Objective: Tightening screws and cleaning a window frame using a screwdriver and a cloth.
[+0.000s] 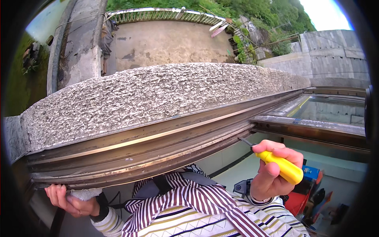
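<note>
My right hand [276,172] grips the yellow handle [288,170] of a screwdriver-like tool, its thin dark shaft [245,141] pointing up-left to the inner edge of the metal window track [166,144]. At the lower left, my left hand [73,201] is curled around a grey cloth [86,193] just under the track's inner edge, fingertips against the frame. The track runs diagonally from lower left to upper right, with several grooves and rails. At its right end is a framed glass pane [331,108].
Outside the track lies a rough stone ledge [166,91]. Far below are a concrete yard [166,43], a white railing, greenery and a concrete wall [331,55]. Inside, below my right hand, are red and blue items [296,201]. My striped scarf and sweater fill the lower middle.
</note>
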`<action>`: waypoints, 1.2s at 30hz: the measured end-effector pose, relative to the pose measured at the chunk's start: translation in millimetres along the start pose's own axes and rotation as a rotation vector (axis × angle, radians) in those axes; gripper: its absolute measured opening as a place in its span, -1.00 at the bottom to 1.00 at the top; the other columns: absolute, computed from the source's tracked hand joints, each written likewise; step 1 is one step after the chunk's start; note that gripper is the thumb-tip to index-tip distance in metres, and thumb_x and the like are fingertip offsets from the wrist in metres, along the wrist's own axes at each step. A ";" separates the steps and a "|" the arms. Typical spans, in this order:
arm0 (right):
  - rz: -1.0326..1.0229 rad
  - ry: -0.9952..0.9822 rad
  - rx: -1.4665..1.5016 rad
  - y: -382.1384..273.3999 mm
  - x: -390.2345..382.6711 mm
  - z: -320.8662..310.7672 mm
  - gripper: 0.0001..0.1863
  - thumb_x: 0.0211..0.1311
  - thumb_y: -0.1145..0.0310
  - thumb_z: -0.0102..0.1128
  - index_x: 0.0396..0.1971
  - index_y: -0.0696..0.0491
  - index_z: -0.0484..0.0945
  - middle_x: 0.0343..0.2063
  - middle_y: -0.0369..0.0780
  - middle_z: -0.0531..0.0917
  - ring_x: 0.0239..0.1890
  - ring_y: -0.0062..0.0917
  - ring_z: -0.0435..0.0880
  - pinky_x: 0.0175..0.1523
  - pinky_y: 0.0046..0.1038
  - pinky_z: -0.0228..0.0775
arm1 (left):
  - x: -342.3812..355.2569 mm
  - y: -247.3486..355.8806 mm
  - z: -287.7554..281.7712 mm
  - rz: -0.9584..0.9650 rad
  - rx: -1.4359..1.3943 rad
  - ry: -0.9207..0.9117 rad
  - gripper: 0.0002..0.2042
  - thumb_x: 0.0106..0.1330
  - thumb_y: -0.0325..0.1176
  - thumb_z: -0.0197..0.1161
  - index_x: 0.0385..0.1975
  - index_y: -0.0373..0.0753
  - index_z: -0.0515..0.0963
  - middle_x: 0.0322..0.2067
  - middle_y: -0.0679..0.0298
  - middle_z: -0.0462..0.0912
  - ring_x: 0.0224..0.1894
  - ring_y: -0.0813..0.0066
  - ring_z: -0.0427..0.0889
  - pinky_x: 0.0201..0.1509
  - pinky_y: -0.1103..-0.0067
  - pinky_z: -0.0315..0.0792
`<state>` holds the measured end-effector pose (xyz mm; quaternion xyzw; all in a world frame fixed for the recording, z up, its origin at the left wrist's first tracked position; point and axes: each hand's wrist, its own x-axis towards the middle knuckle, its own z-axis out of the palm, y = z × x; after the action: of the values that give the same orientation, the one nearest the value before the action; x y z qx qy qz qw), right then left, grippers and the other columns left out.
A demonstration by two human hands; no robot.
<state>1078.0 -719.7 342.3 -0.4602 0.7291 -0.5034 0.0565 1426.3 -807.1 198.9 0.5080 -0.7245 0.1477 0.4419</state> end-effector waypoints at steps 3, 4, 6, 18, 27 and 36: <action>0.011 0.019 0.124 -9.7 -3.7 6.3 -0.47 0.13 0.00 0.19 -0.22 0.17 0.27 -0.49 -0.01 0.62 -0.47 -0.47 0.60 -0.42 -0.59 0.41 | 9.2 10.6 4.7 0.003 -0.024 -0.016 -0.72 0.13 -0.42 -0.20 -0.28 -0.38 0.44 -0.23 0.05 0.45 -0.05 0.13 0.43 0.27 0.07 0.15; 0.007 -0.035 0.111 -12.6 -7.1 4.1 -0.46 0.12 -0.01 0.19 -0.23 0.16 0.27 -0.49 -0.02 0.62 -0.53 -0.52 0.57 -0.47 -0.63 0.37 | 11.2 13.0 5.1 0.006 -0.010 -0.033 -0.72 0.16 -0.42 -0.21 -0.27 -0.38 0.43 -0.23 0.06 0.45 -0.06 0.12 0.43 0.26 0.06 0.17; 0.011 -0.065 0.156 -11.3 -6.9 -1.3 -0.45 0.14 -0.10 0.11 -0.24 0.13 0.27 -0.51 -0.03 0.62 -0.73 -0.68 0.40 -0.67 -0.74 0.18 | 4.5 2.2 4.0 0.043 -0.029 -0.029 -0.67 0.14 -0.40 -0.20 -0.24 -0.44 0.44 -0.20 -0.03 0.47 -0.04 0.05 0.45 0.24 0.05 0.18; -0.319 0.181 -0.273 38.3 -3.9 -62.7 -0.45 0.18 -0.14 0.03 -0.26 0.12 0.29 -0.55 -0.03 0.62 -0.78 -0.70 0.31 -0.67 -0.76 0.13 | -0.8 -3.8 -0.2 0.037 0.005 0.016 -0.64 0.15 -0.39 -0.22 -0.23 -0.49 0.46 -0.20 -0.07 0.51 -0.04 0.01 0.47 0.24 0.06 0.21; -0.283 0.056 -0.299 45.7 0.6 -50.0 -0.45 0.12 -0.04 0.17 -0.22 0.17 0.28 -0.45 0.01 0.63 -0.62 -0.61 0.49 -0.48 -0.65 0.38 | 3.0 -2.9 1.2 0.014 0.002 0.035 -0.65 0.15 -0.41 -0.21 -0.24 -0.51 0.45 -0.21 -0.10 0.51 -0.05 -0.01 0.48 0.24 0.08 0.22; -0.360 -0.249 -0.711 33.7 4.4 -36.8 -0.52 0.05 0.19 0.35 -0.26 0.18 0.29 -0.39 0.01 0.65 -0.45 -0.30 0.69 -0.37 -0.56 0.49 | 1.5 -2.8 -3.0 0.017 0.002 0.053 -0.65 0.14 -0.41 -0.21 -0.25 -0.52 0.45 -0.22 -0.09 0.51 -0.05 0.00 0.49 0.24 0.07 0.22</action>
<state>1034.7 -695.5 335.4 -0.6286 0.7530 -0.1626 -0.1069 1430.0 -807.3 201.2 0.4981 -0.7166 0.1659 0.4592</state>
